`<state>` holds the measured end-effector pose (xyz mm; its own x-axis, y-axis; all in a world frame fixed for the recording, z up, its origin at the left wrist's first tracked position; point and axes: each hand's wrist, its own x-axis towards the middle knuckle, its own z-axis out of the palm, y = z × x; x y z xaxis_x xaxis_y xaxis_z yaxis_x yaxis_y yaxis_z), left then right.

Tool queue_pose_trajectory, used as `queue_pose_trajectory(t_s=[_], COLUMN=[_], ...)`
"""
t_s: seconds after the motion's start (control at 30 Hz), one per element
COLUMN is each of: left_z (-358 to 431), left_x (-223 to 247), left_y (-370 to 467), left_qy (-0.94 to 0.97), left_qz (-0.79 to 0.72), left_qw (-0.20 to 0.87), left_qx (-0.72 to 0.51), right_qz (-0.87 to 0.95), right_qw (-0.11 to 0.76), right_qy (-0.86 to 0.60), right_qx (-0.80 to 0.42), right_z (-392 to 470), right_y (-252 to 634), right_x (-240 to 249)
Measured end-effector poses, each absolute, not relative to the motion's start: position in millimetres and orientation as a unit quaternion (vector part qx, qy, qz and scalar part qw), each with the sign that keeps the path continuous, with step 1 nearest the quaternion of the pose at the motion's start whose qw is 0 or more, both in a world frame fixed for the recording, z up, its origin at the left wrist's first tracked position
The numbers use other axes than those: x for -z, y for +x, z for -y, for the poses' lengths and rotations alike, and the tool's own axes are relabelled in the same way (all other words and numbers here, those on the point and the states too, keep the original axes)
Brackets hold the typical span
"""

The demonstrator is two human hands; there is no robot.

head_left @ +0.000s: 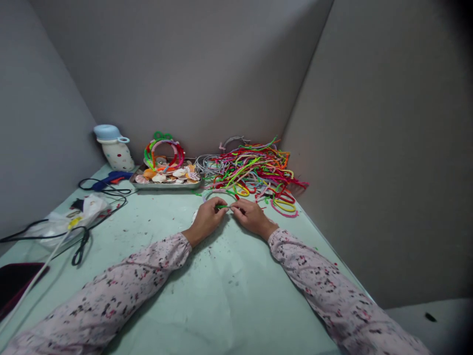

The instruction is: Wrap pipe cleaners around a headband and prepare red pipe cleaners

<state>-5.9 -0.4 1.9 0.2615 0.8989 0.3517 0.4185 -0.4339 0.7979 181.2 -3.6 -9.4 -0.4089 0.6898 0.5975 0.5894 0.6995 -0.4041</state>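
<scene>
My left hand [210, 217] is closed, fingers pinched on a short green strip [220, 206]. Close beside it, my right hand [251, 215] pinches something thin at the strip's end, too small to make out. A thin curved hoop [218, 192] shows just behind both hands, partly hidden by them. Further back lies a tangled heap of colourful fuzzy stems [254, 167], with loops of grey wire [210, 165] at its left side.
A metal tray [166, 186] of shells stands at the back, with colourful fuzzy rings [164, 153] on it. To the left are a bottle [113, 148], a blue tool [107, 181], black cables, a plastic bag [88, 209] and a dark object [18, 283].
</scene>
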Motion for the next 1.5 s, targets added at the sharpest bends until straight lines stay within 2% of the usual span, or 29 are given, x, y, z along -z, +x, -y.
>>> queue_pose_trajectory(t_s=[0.83,1.2,1.4,1.5], left_z=[3,7,1,-13], left_x=[-2,-2,-22,-33], left_y=[-8,-9,-14,-15], left_qy=[0.738,0.751,0.718,0.715], left_qz=[-0.448,-0.456,-0.478,-0.472], left_qw=[0.295,0.248,0.177,0.190], left_qx=[-0.408,-0.408,-0.473,-0.480], right_qz=[0.826,0.823,0.826,0.838], right_qw=[0.406,0.401,0.385,0.363], right_qy=[-0.386,-0.395,-0.402,-0.393], right_qx=[-0.062,-0.073,-0.087,-0.110], right_z=[5,5,10,14], right_y=[179,179,180,179], right_x=[7,11,5,2])
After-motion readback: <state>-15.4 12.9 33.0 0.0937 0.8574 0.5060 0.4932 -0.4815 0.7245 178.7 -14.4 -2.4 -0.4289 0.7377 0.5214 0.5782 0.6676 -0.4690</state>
